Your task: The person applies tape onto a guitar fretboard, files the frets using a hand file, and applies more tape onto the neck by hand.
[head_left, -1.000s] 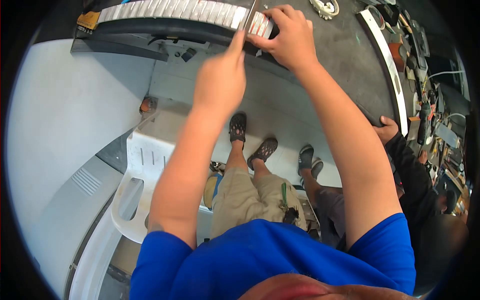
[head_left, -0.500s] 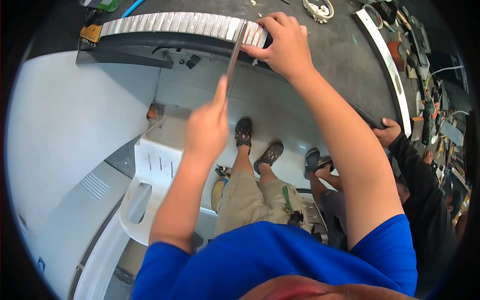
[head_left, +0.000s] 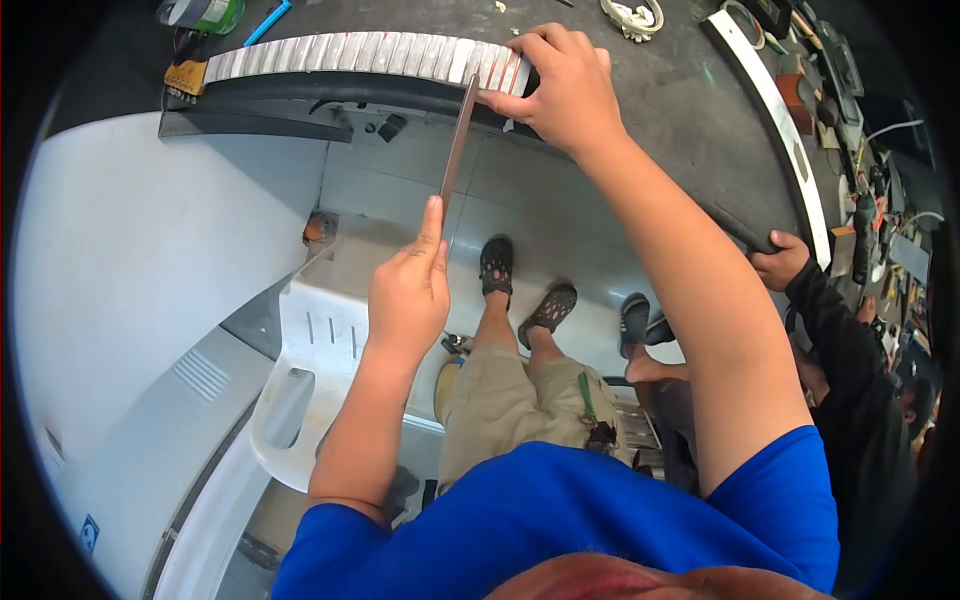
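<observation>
A long curved strip of silvery segments (head_left: 350, 52) lies along the near edge of the dark table. My left hand (head_left: 408, 295) is wrapped round the lower end of a long thin flat tool (head_left: 457, 150), index finger stretched along it. The tool's upper tip touches the strip's near edge, close to the strip's right end. Around that right end my right hand (head_left: 570, 90) is closed, thumb on the near side and fingers on the far side. Reddish lines mark the segments beside the right hand.
A white curved bar (head_left: 775, 125) lies on the dark table (head_left: 680, 75) at the right, near a co-worker's hand (head_left: 782, 262). Many tools crowd the far right. A white plastic chair (head_left: 320, 325) stands at lower left. A yellow block (head_left: 185, 78) sits at the strip's left end.
My left hand has pulled back toward my body with the tool, whose tip has drawn back from across the strip to its near edge. The right hand keeps its hold.
</observation>
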`<state>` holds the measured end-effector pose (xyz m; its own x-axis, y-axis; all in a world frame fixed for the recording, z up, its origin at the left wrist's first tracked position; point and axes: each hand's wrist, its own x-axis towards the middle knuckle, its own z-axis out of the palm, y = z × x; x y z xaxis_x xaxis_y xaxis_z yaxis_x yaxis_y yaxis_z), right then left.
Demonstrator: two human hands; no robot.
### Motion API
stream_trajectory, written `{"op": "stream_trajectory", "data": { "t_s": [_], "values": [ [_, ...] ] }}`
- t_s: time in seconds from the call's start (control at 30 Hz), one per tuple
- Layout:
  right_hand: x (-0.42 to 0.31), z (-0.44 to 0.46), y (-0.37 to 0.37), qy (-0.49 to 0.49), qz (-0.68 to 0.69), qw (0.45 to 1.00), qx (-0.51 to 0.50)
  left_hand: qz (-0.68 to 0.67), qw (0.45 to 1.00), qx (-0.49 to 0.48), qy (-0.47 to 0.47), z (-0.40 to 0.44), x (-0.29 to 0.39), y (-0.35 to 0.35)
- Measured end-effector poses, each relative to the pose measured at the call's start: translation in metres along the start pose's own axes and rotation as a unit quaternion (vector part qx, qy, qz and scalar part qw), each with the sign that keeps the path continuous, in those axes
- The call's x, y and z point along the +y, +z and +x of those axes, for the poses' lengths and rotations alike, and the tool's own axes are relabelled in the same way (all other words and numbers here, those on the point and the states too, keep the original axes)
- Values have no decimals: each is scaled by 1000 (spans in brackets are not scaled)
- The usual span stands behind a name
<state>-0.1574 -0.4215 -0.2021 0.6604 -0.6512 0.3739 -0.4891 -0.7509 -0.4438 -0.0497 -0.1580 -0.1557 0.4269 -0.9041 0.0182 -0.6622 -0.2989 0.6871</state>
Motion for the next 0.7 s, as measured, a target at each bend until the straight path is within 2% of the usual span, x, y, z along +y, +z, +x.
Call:
{"op": "stream_trajectory", "data": {
  "t_s": [0.07,0.13,0.23,0.33,0.43,0.53,0.63,0.7],
  "values": [
    [-1,1,-1,0,-2,1000,-1,15,1000,-17,-11,0,2,-1],
    [0,1,0,-2,-3,1000,2,74,995,-56,-35,78,21,5],
    [1,-1,1,1,-6,1000,2,56,995,-58,-58,134,34,15],
    [-2,-1,0,0,-3,1000,2,73,996,-40,-36,62,18,5],
    [-2,-1,1,2,0,1000,5,-6,999,-16,-37,-10,7,-4],
    [-1,1,1,1,0,1000,4,83,996,-28,-1,44,13,4],
    [1,-2,2,2,-2,1000,5,85,996,2,26,126,14,31],
    [1,-1,3,2,-3,1000,2,73,997,-23,-4,103,16,23]
  ]
}}
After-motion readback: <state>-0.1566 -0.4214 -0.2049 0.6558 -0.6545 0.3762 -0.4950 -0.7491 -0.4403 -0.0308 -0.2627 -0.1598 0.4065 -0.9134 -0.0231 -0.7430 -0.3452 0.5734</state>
